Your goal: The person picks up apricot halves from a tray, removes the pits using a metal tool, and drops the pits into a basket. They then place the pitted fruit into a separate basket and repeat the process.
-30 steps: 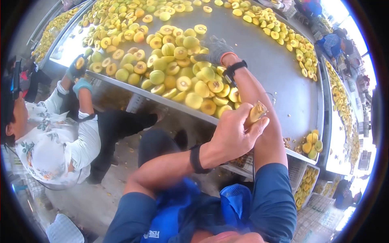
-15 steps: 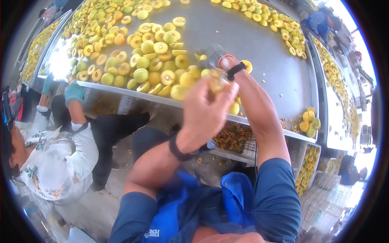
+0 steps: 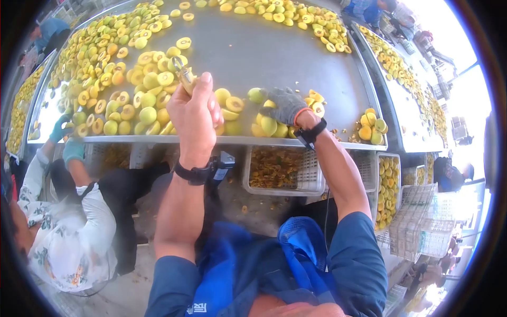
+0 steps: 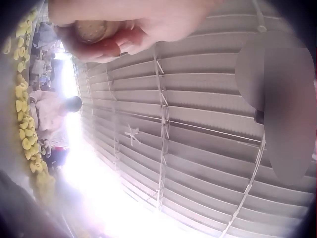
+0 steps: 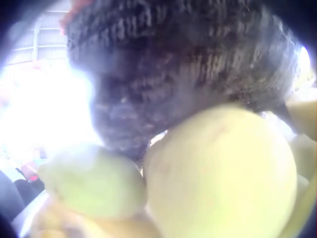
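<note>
In the head view my bare left hand point(image 3: 195, 121) grips a tool point(image 3: 184, 75) with a pale handle and a metal tip, raised over the near part of the fruit pile point(image 3: 150, 80). The handle's rounded end point(image 4: 93, 30) shows inside the curled fingers in the left wrist view. My right hand point(image 3: 289, 105), in a grey glove, lies over a small group of yellow-green fruits point(image 3: 268, 125) by the table's near edge, fingers spread among them. The right wrist view shows the glove point(image 5: 188, 64) against a large pale fruit point(image 5: 223, 173), with a greener one point(image 5: 94, 181) beside it.
The metal table point(image 3: 237, 53) holds more halves point(image 3: 296, 15) along its far edge and a small heap point(image 3: 372, 127) at its right corner. Below its near edge stands a crate of scraps point(image 3: 274, 168). Another person point(image 3: 68, 238) works at the left.
My left hand with the tool has moved left, away from my right arm. My gloved hand now lies nearer the table's near edge, among fruits standing apart from the pile. The head view has shifted.
</note>
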Demonstrator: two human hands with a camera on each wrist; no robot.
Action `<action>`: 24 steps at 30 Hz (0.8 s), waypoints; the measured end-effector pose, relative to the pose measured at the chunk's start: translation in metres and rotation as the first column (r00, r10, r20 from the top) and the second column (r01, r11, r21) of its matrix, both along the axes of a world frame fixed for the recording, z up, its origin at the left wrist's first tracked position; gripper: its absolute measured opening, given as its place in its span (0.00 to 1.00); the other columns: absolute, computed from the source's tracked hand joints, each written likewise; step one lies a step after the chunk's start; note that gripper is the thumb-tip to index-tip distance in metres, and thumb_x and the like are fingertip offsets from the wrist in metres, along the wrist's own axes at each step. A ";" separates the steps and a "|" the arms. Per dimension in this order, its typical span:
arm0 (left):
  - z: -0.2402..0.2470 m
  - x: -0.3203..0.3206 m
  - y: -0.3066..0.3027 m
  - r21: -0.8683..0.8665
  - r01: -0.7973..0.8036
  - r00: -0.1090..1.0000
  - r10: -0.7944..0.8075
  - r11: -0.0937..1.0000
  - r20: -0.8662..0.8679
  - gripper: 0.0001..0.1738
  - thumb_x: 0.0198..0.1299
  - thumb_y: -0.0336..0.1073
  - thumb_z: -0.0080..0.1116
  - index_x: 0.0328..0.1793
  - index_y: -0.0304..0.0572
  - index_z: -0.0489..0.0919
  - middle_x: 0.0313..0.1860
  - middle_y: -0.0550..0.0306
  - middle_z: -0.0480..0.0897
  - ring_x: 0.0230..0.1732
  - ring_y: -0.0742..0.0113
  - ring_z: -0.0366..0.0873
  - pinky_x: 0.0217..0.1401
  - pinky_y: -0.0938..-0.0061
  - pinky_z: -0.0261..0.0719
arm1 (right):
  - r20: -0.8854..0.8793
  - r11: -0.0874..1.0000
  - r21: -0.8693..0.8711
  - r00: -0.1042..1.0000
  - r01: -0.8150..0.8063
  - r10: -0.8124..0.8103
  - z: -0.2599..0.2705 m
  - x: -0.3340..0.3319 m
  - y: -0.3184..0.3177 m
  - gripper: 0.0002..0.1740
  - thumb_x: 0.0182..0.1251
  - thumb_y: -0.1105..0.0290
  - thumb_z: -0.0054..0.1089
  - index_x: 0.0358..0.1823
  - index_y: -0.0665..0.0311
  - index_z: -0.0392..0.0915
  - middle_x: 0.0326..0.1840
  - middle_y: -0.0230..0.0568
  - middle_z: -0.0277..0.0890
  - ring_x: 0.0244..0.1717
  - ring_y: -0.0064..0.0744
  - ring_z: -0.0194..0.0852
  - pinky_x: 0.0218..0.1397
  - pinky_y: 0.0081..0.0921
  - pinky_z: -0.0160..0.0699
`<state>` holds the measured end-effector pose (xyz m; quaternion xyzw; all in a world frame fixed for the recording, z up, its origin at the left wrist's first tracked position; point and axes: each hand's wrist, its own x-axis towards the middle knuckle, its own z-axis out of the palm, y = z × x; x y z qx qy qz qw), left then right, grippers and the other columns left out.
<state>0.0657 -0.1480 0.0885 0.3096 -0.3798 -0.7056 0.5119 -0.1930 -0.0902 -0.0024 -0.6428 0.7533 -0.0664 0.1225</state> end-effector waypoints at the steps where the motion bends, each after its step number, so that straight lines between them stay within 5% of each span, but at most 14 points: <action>1: -0.001 -0.001 0.001 -0.001 0.013 1.000 -0.013 1.000 0.004 0.14 0.73 0.40 0.63 0.34 0.46 0.75 0.18 0.69 0.67 0.15 0.78 0.64 0.18 0.78 0.64 | 0.005 0.995 -0.089 0.999 -0.038 0.039 -0.007 -0.006 0.014 0.35 0.69 0.48 0.67 0.75 0.50 0.74 0.73 0.50 0.75 0.72 0.56 0.70 0.75 0.46 0.70; 2: -0.002 -0.001 0.000 -0.003 0.027 1.000 -0.027 1.000 0.007 0.14 0.73 0.40 0.63 0.34 0.46 0.75 0.18 0.69 0.67 0.15 0.78 0.64 0.18 0.78 0.64 | 0.006 0.981 -0.179 0.997 -0.076 0.078 -0.014 -0.014 0.024 0.36 0.70 0.49 0.68 0.76 0.50 0.72 0.74 0.52 0.73 0.75 0.57 0.67 0.78 0.46 0.66; 3: -0.002 -0.002 0.000 -0.005 0.037 0.999 -0.037 0.999 0.013 0.14 0.73 0.40 0.63 0.34 0.47 0.75 0.18 0.70 0.67 0.15 0.79 0.63 0.18 0.78 0.64 | 0.123 0.928 -0.368 0.992 0.053 -0.008 -0.017 -0.021 0.029 0.30 0.69 0.49 0.67 0.69 0.52 0.79 0.66 0.51 0.80 0.64 0.56 0.78 0.69 0.45 0.76; 4: -0.003 -0.003 0.000 -0.006 0.035 0.999 -0.035 0.999 0.012 0.14 0.73 0.40 0.63 0.35 0.47 0.75 0.18 0.70 0.67 0.15 0.79 0.63 0.18 0.78 0.64 | 0.132 0.903 -0.390 0.981 0.181 -0.140 -0.019 -0.036 0.035 0.31 0.69 0.48 0.67 0.70 0.52 0.78 0.67 0.52 0.79 0.66 0.55 0.77 0.71 0.44 0.74; 6: -0.004 -0.005 0.001 -0.007 0.027 0.999 -0.027 1.000 0.017 0.13 0.74 0.40 0.63 0.35 0.47 0.75 0.18 0.70 0.66 0.15 0.79 0.63 0.18 0.79 0.64 | 0.163 0.802 -0.425 0.907 0.420 -0.388 -0.016 -0.083 0.049 0.33 0.69 0.47 0.67 0.72 0.51 0.77 0.68 0.53 0.78 0.69 0.54 0.75 0.74 0.44 0.72; 8: -0.005 -0.005 0.001 -0.015 0.039 0.999 -0.039 0.999 0.026 0.13 0.73 0.40 0.63 0.35 0.46 0.76 0.18 0.70 0.67 0.15 0.79 0.63 0.18 0.79 0.64 | -0.040 0.757 -0.218 0.769 0.616 -0.637 -0.013 -0.123 0.057 0.37 0.69 0.45 0.67 0.73 0.56 0.75 0.69 0.53 0.78 0.67 0.54 0.77 0.71 0.43 0.75; 11: -0.004 -0.007 0.002 -0.014 0.063 0.997 -0.062 0.998 0.049 0.13 0.73 0.40 0.63 0.35 0.46 0.76 0.18 0.70 0.67 0.15 0.79 0.63 0.18 0.79 0.64 | -0.044 0.805 0.019 0.805 0.593 -0.592 -0.059 -0.176 0.057 0.42 0.67 0.44 0.69 0.75 0.63 0.73 0.69 0.54 0.78 0.63 0.52 0.82 0.66 0.39 0.81; 14: -0.005 -0.012 0.004 -0.001 0.099 0.992 -0.099 0.995 0.077 0.13 0.73 0.40 0.64 0.36 0.45 0.76 0.18 0.69 0.67 0.16 0.78 0.64 0.18 0.79 0.64 | 0.327 0.782 -0.031 0.745 0.623 -0.581 -0.066 -0.171 0.053 0.43 0.64 0.49 0.74 0.75 0.67 0.72 0.68 0.52 0.80 0.60 0.46 0.84 0.60 0.36 0.85; 17: -0.006 -0.017 0.007 0.007 0.139 0.982 -0.139 0.990 0.127 0.13 0.73 0.41 0.64 0.36 0.45 0.76 0.19 0.69 0.67 0.16 0.78 0.65 0.18 0.79 0.64 | 0.342 0.756 -0.067 0.727 0.651 -0.596 -0.038 -0.148 0.052 0.43 0.60 0.56 0.78 0.75 0.66 0.72 0.65 0.52 0.82 0.58 0.39 0.85 0.57 0.32 0.87; 20: -0.009 -0.024 0.013 -0.009 0.187 0.969 -0.183 0.982 0.166 0.13 0.73 0.41 0.64 0.37 0.43 0.77 0.19 0.68 0.68 0.16 0.78 0.65 0.17 0.79 0.64 | 0.188 0.805 -0.334 0.871 0.491 -0.453 -0.038 -0.150 0.064 0.44 0.56 0.64 0.80 0.75 0.66 0.73 0.62 0.50 0.83 0.56 0.32 0.85 0.54 0.29 0.88; 24: -0.021 -0.038 0.023 -0.032 0.323 0.917 -0.305 0.946 0.257 0.12 0.72 0.40 0.64 0.41 0.41 0.79 0.19 0.68 0.70 0.15 0.80 0.66 0.16 0.80 0.65 | 0.695 0.838 -0.230 0.687 0.494 -0.214 0.001 -0.107 0.104 0.45 0.55 0.72 0.79 0.76 0.66 0.71 0.66 0.47 0.81 0.59 0.31 0.83 0.61 0.29 0.84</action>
